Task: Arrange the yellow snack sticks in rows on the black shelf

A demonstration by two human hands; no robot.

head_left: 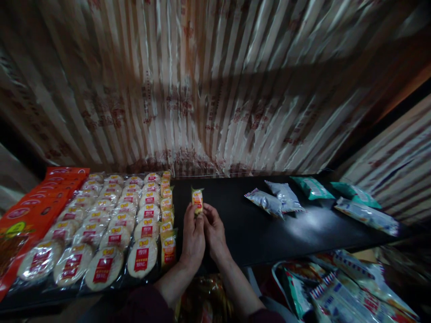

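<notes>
A small yellow snack packet (197, 197) with an orange-red label stands upright between my hands, above the black shelf (229, 224). My left hand (193, 233) is closed on its lower left side. On its lower right, the fingers of my right hand (214, 229) are bent against the packet. Just left of my hands, a column of similar yellow packets (168, 246) runs from front to back. Beside that column lie several rows of round white rice crackers (142, 258) in clear wrappers with red labels.
Overlapping orange bags (43, 197) lie at the far left. Silver bags (269, 202) and green bags (313, 187) are on the right of the shelf. Below its front edge are a container of bags (346, 296) and more wrapped packets (205, 300). Striped sheeting (208, 89) hangs behind.
</notes>
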